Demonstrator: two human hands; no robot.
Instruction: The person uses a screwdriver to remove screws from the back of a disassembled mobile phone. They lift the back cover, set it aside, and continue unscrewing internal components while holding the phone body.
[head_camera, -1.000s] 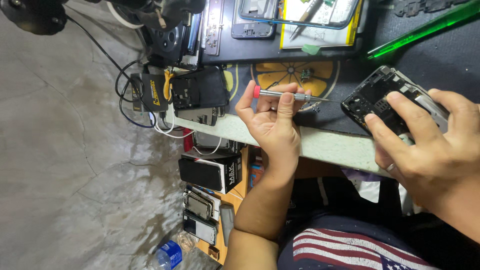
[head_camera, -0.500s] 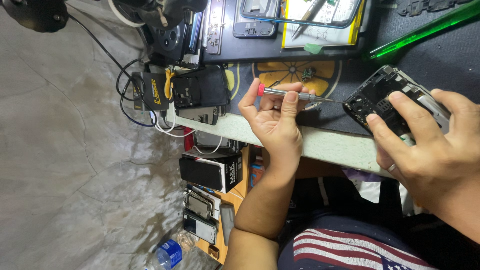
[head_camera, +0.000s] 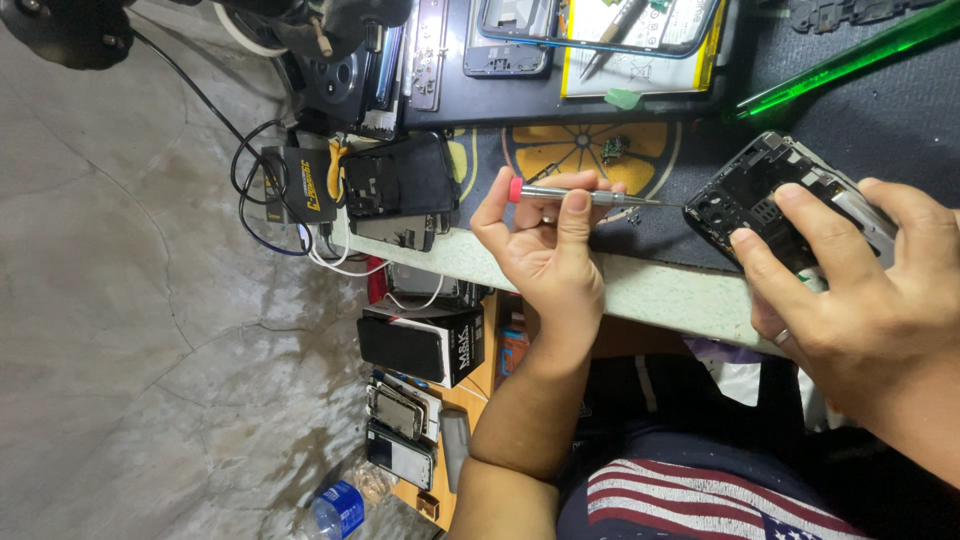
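Nearest you, your left hand (head_camera: 545, 255) pinches a slim screwdriver (head_camera: 590, 196) with a red cap, its tip reaching the edge of the opened phone frame (head_camera: 765, 195); your right hand (head_camera: 850, 290) grips that frame from the near side, thumb and fingers closed over it, tilted above the dark mat (head_camera: 680, 225); just past the screwdriver a small loose part lies on the yellow wheel print (head_camera: 580, 150); to the left a black phone back (head_camera: 400, 180) sits at the worktop (head_camera: 660, 290) edge; farther off, a yellow battery (head_camera: 640, 50) and green stick (head_camera: 840, 60).
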